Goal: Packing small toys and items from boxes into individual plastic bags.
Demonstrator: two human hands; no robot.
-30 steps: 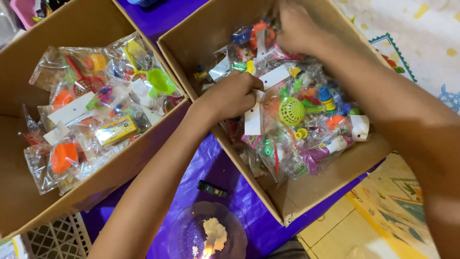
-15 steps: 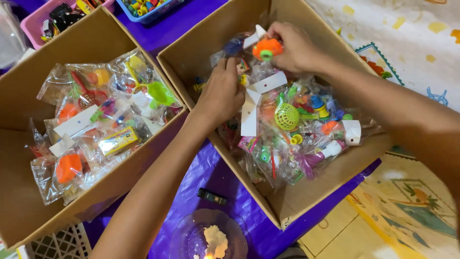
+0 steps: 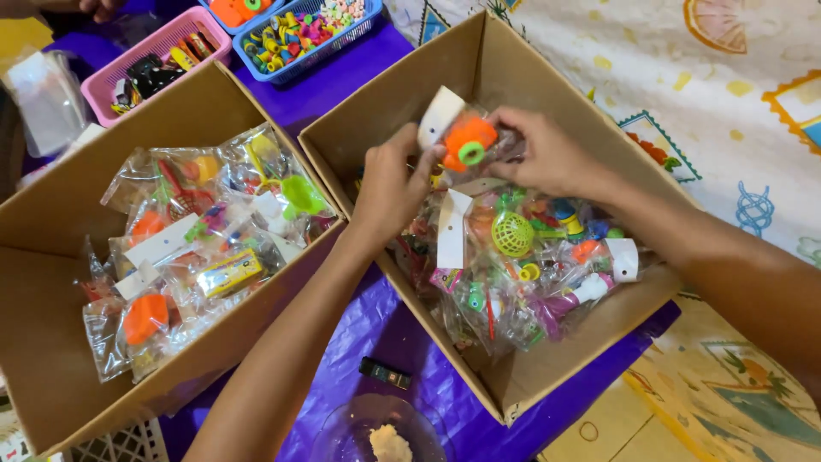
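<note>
We see both hands, left hand [image 3: 395, 184] and right hand [image 3: 547, 154], clamped together on a clear toy packet [image 3: 466, 137]. It sits above the right cardboard box [image 3: 564, 368], over other packets.

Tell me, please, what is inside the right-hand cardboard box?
The right cardboard box holds clear toy packets; both hands, left hand and right hand, hold one packet above them. The packets cover the box floor.

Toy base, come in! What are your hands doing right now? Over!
Left hand and right hand both grip one clear toy packet with an orange toy, above the right cardboard box. Nothing blocking.
</note>
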